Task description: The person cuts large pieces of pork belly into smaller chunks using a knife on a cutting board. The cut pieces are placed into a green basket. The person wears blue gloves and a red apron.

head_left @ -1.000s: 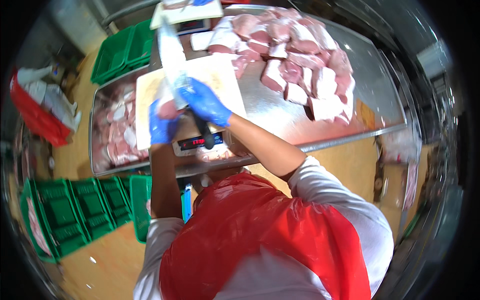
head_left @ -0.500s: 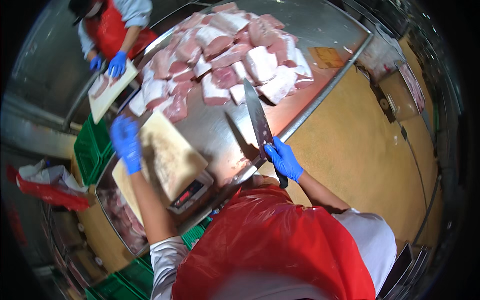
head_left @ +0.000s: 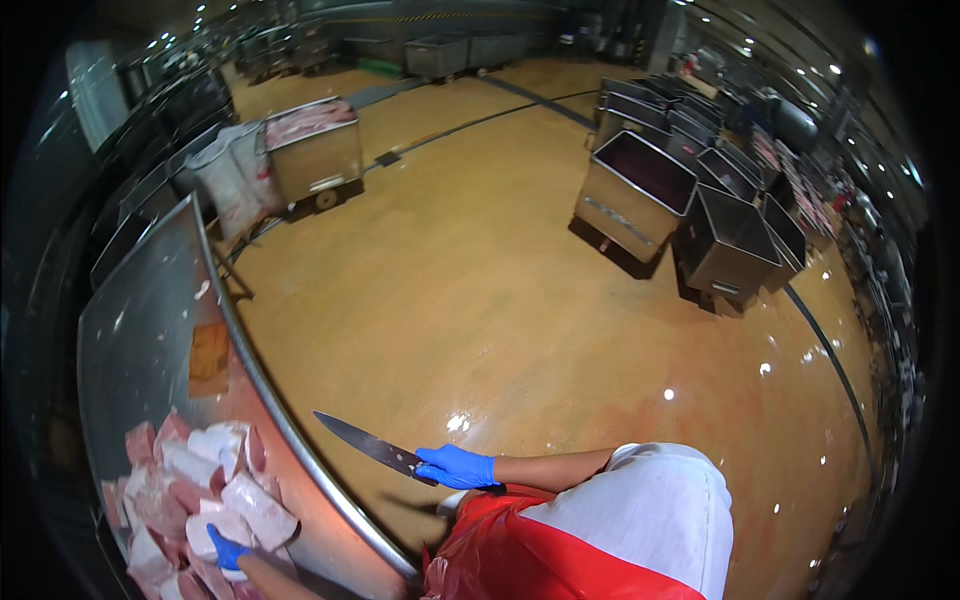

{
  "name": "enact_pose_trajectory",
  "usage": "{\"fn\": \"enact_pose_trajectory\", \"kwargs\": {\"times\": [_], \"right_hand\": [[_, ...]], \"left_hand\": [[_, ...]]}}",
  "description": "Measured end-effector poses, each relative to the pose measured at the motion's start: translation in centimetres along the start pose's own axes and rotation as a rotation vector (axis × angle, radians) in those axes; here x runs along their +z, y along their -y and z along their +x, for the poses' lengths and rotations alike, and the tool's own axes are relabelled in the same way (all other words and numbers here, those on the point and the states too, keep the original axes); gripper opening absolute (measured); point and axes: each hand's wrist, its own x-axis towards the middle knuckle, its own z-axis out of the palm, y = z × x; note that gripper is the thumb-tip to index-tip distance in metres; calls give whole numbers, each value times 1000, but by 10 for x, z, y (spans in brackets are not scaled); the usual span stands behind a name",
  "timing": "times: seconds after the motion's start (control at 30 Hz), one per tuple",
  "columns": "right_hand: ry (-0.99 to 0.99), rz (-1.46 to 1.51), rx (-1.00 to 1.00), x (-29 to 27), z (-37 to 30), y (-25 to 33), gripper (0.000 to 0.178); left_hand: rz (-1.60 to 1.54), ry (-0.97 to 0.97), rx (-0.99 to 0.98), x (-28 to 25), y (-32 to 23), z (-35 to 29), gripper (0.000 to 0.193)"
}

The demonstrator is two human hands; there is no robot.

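My right hand [head_left: 456,466], in a blue glove, is closed round the dark handle of a long kitchen knife [head_left: 375,445]. Its broad blade points up and to the left, over the floor beside the table's edge. At lower left, my left hand [head_left: 228,549], also blue-gloved, has its fingers on a pale piece of meat [head_left: 222,528] and appears to grip it; the underside of that grasp is hidden. Around it, a heap of pink raw meat pieces [head_left: 160,500] with white fat sides lies on the steel table [head_left: 140,340].
A flat orange-brown piece [head_left: 209,359] lies on the table beyond the meat. The raised metal rim [head_left: 290,430] runs along its right side. Past it stand a meat-filled steel cart [head_left: 315,150] and, farther right, several steel bins [head_left: 635,195] on the yellow-brown floor [head_left: 470,300].
My view has swung right, away from the cutting board and the co-worker. My left hand has gone from above the board to the meat heap. The knife stays in my right hand.
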Motion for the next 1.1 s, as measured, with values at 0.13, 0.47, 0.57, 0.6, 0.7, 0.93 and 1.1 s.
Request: {"fn": "enact_pose_trajectory", "kwargs": {"times": [0.13, 0.47, 0.57, 0.6, 0.7, 0.93, 1.1], "right_hand": [[-49, 5, -6, -8, -1, -11, 31], [58, 14, 18, 19, 26, 11, 32], [160, 137, 117, 31, 17, 12, 34], [173, -11, 133, 36, 18, 10, 33], [342, 15, 46, 60, 24, -12, 27], [888, 178, -121, 126, 37, 99, 22], [1051, 33, -242, 168, 19, 167, 23]], "left_hand": [[-273, 308, -99, 43, -10, -6, 72], [-1113, 1175, -507, -102, 91, 26, 66], [-1155, 1008, -389, -194, 96, -64, 63], [-1217, 694, -441, -228, 117, -79, 61], [-1430, 415, -254, -318, 161, -134, 57], [-1410, -692, -5, -400, 211, -296, 28], [-1048, -234, -44, -406, 218, -436, 21]]}}
